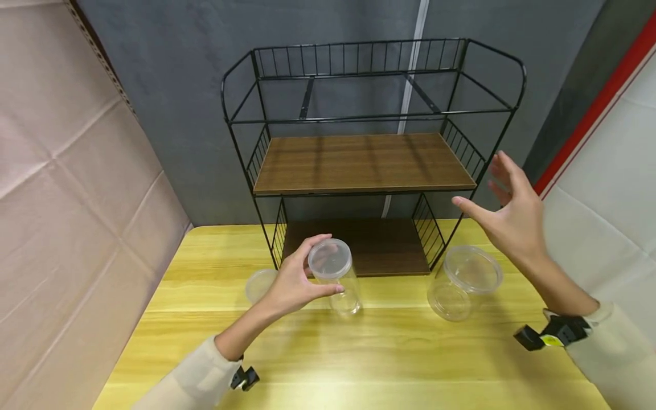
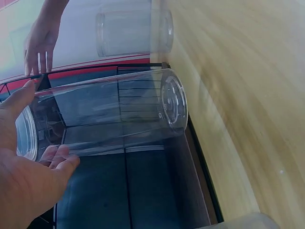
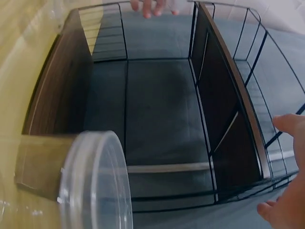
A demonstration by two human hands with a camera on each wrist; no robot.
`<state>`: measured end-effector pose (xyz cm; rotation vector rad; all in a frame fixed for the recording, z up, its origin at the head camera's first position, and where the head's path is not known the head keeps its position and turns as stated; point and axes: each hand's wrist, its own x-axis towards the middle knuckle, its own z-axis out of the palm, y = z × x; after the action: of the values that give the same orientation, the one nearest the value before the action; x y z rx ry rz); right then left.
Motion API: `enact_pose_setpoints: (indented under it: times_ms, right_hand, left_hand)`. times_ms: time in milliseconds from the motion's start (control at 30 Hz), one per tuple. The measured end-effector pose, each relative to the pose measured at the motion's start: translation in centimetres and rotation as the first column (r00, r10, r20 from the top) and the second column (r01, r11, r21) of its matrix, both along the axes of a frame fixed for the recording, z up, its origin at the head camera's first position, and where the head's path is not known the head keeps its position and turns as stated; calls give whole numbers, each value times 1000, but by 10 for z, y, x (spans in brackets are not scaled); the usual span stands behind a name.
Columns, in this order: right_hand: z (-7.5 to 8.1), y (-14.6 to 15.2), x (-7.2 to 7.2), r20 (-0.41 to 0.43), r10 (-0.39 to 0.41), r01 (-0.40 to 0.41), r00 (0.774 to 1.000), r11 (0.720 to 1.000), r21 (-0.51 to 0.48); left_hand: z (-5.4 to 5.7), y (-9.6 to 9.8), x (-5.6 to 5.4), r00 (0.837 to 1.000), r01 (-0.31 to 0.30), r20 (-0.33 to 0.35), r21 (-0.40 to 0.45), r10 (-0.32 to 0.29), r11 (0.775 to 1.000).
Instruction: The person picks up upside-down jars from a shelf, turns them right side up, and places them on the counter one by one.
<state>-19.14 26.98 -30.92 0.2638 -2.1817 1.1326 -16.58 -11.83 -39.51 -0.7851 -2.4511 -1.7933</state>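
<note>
My left hand (image 1: 297, 279) holds a clear lidded plastic jar (image 1: 348, 287) near its top, thumb on one side and fingers on the other. The jar stands just in front of the rack's lower shelf; whether its base touches the table I cannot tell. In the left wrist view the jar (image 2: 109, 112) lies across the picture with nothing visible inside. My right hand (image 1: 517, 213) is raised beside the rack's right side, fingers spread and holding nothing. Below it a wider clear jar (image 1: 451, 299) with a translucent lid stands on the table.
A black wire rack (image 1: 241, 148) with two brown wooden shelves (image 1: 359, 162) stands at the back of the wooden table (image 1: 389, 359). Another translucent round lid or jar top (image 1: 259, 285) shows behind my left wrist, partly hidden. Pale cloth walls (image 1: 77, 199) flank the table.
</note>
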Motion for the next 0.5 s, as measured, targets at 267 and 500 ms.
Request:
enact_pose_setpoints:
  times_ms: [267, 500]
  right_hand:
    - [4, 11, -21, 181, 86, -80, 980, 996, -36]
    - [6, 14, -30, 193, 122, -120, 973, 992, -23]
  left_hand:
    - [-10, 3, -2, 998, 3, -57, -76, -8, 997]
    - [-18, 6, -3, 997, 28, -63, -111, -35, 993]
